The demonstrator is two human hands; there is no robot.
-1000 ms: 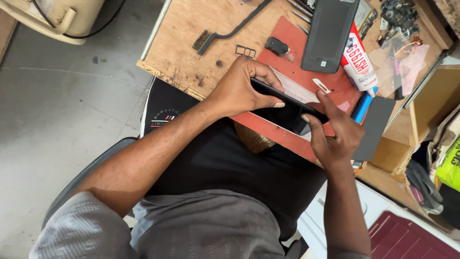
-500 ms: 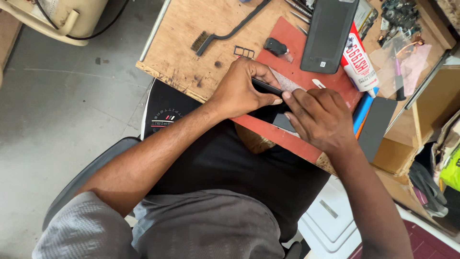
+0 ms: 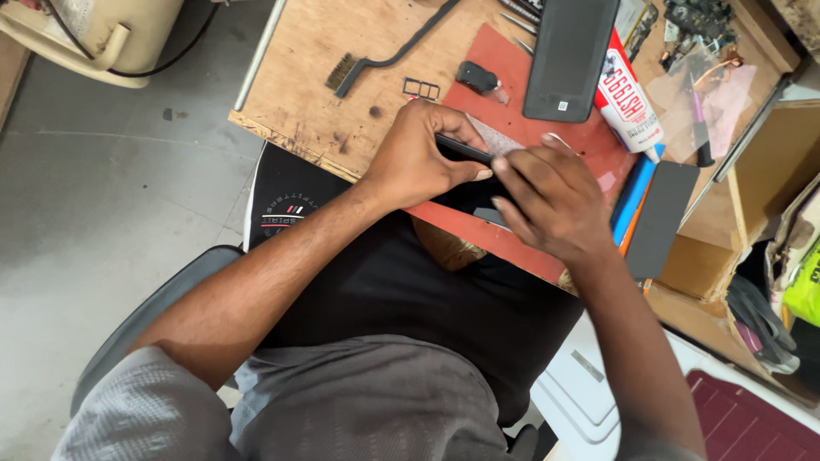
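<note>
I hold a phone (image 3: 465,152) over the red mat (image 3: 512,81).
My left hand (image 3: 418,158) pinches it steady so my right hand (image 3: 551,201) fingers can press flat on it.

You worked at a worn wooden bench (image 3: 299,60) whose top was scuffed and marked with dark spots. A red mat (image 3: 504,94) lay on it, reaching to the near edge. On the bare wood to the mat's left lay a long black brush (image 3: 384,60) with brass bristles and a small black card tray (image 3: 421,88). On the mat lay a dark slab, a phone back cover (image 3: 571,55), a small black piece (image 3: 477,77) and a white tube with red print (image 3: 626,102). Beside the mat's right end lay a blue strip (image 3: 634,192) and a dark grey block (image 3: 662,218).
</note>
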